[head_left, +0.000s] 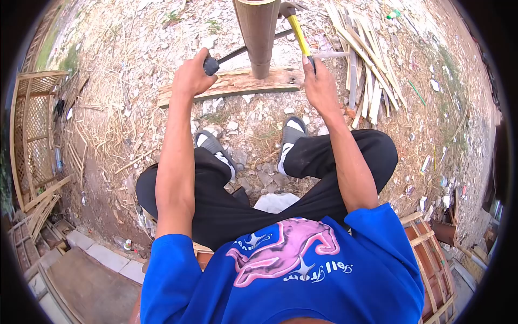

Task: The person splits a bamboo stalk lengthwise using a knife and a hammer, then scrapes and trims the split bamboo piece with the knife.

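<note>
My left hand [193, 74] is wrapped round the dark handle of a long blade [234, 53], which reaches across to the brown bamboo pole [259, 38]. The blade passes behind or into the pole; which one I cannot tell. The pole stands upright with its lower end on a weathered wooden plank [237, 83] lying on the ground. In my right hand [321, 83] is a hammer [298, 33], held by the dark end of its yellow handle. The hammer's head is beside the pole's right side, near the blade's far part.
Thin split strips [372, 65] lie in a pile at the upper right. My feet in grey sandals [216, 151] rest on stony, straw-strewn ground below the plank. A lattice frame [35, 135] stands at the far left, and a woven-looking wooden frame [429, 259] is at the lower right.
</note>
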The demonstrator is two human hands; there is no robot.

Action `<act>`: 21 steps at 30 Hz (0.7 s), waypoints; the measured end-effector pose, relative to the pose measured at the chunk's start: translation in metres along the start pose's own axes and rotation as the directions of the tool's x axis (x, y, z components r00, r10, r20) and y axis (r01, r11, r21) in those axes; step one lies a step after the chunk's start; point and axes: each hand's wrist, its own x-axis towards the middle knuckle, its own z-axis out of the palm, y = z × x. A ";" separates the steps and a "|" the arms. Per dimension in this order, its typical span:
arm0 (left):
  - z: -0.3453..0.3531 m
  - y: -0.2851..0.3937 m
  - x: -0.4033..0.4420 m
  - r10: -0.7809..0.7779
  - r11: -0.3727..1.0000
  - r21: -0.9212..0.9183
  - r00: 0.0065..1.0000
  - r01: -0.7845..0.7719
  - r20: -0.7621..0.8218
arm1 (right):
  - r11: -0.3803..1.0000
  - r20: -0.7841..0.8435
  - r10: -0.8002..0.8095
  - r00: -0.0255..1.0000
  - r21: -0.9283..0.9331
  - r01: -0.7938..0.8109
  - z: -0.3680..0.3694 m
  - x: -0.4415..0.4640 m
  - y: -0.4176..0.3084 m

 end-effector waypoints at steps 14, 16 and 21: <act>-0.004 0.003 0.003 -0.007 1.000 0.000 0.999 0.007 0.038 | 0.996 -0.008 0.044 0.999 -0.080 -0.045 0.005 0.000 0.037; -0.002 0.002 0.002 -0.008 1.000 -0.019 0.999 0.008 0.039 | 0.999 -0.069 0.008 0.998 -0.033 -0.010 -0.020 0.013 0.004; -0.003 -0.001 -0.004 -0.043 0.998 -0.036 0.999 0.044 0.028 | 0.999 -0.110 -0.029 0.993 0.037 0.033 0.006 0.008 0.004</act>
